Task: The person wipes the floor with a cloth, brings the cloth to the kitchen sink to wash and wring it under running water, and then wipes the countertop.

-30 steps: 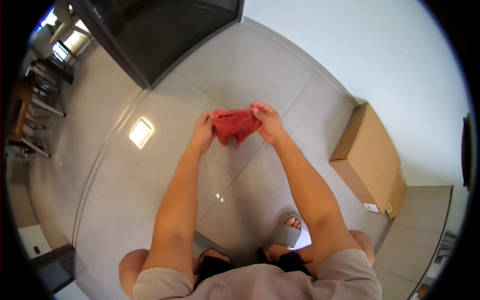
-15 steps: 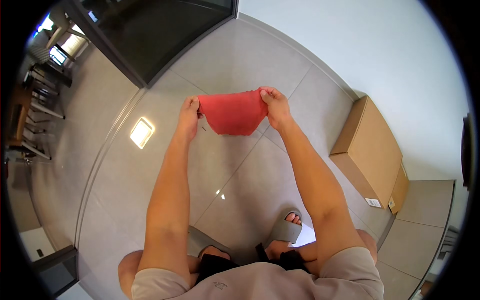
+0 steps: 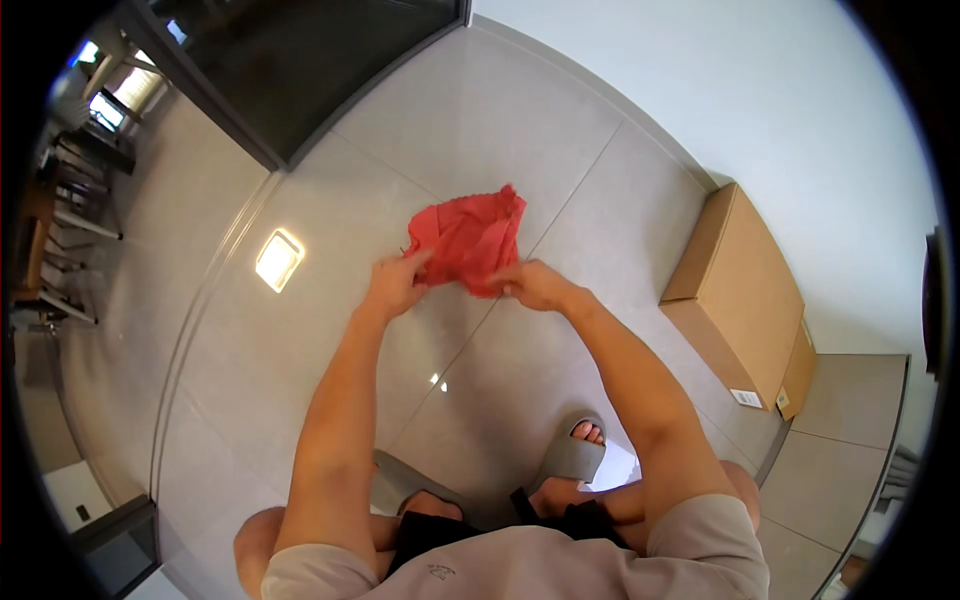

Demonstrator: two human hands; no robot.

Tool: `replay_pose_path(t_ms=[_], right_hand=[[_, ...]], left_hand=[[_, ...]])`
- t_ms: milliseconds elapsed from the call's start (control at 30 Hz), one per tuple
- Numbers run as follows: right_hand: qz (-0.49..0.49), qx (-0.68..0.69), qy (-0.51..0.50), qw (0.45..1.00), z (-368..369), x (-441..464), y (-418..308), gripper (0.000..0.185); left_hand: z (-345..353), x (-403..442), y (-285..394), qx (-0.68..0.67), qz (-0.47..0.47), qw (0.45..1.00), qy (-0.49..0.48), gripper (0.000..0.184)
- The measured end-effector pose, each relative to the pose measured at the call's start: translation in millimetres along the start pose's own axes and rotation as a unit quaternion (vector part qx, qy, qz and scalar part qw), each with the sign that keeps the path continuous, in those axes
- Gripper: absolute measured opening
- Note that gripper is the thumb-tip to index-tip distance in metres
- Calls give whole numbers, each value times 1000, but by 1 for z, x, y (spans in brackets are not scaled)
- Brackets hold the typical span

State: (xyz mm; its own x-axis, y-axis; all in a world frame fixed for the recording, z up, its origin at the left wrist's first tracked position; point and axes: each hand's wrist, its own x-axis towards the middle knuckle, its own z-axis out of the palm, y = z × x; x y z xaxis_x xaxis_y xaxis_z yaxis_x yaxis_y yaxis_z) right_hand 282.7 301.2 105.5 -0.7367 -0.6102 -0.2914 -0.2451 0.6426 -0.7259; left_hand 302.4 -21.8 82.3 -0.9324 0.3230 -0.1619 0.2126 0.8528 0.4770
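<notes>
A crumpled red cloth [image 3: 468, 238] spreads out ahead of my hands over the tiled floor, its far edge uneven and bunched. My left hand [image 3: 398, 284] is closed at the cloth's near left corner, with the fingertips blurred. At the near right corner, my right hand [image 3: 535, 286] pinches the fabric between thumb and fingers, also slightly smeared by motion. Whether any of the cloth touches the floor, I cannot tell.
A closed cardboard box [image 3: 740, 290] stands by the white wall [image 3: 780, 90] at right. A dark glass panel [image 3: 310, 70] is at the upper left, with stools [image 3: 75, 220] farther left. My sandalled feet [image 3: 572, 450] rest on the floor below.
Both hands have come down and nearer to me. The cloth, earlier hanging stretched between them as a smooth panel, now extends crumpled away from my hands.
</notes>
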Motion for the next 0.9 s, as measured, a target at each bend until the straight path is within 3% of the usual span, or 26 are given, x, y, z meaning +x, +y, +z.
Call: replay_pose_path(t_ms=[67,100,200,400,467,600,700,800,833,900], right_hand=[[-1,-55,-31,998,17,-8,5,30],[6,-19,33,999,21,-9,7,26],[158,133,146,968,14,-2,-9,25],[129,57,284,948,43,39,-10,36],[143,-18,283,948,54,53,-17,37],[131,-120,216,960,57,59,-6,28],[101,22,282,954,43,53,2,25],[233,234,332,883,37,43,22,33],[264,302,361,842,35,40,26,28],[260,322,370,832,33,27,32,21]], left_hand=[[19,-19,-9,55,67,996,-12,60],[27,-22,-13,47,64,997,-1,55],[19,-25,7,38,38,998,37,45],[43,-10,39,15,-10,992,125,44],[60,-4,58,40,15,982,186,41],[77,-12,69,79,-16,994,77,22],[87,-27,59,69,35,995,65,11],[93,-35,54,42,90,993,66,11],[93,-36,55,40,101,992,71,13],[91,-36,58,23,113,990,86,17]])
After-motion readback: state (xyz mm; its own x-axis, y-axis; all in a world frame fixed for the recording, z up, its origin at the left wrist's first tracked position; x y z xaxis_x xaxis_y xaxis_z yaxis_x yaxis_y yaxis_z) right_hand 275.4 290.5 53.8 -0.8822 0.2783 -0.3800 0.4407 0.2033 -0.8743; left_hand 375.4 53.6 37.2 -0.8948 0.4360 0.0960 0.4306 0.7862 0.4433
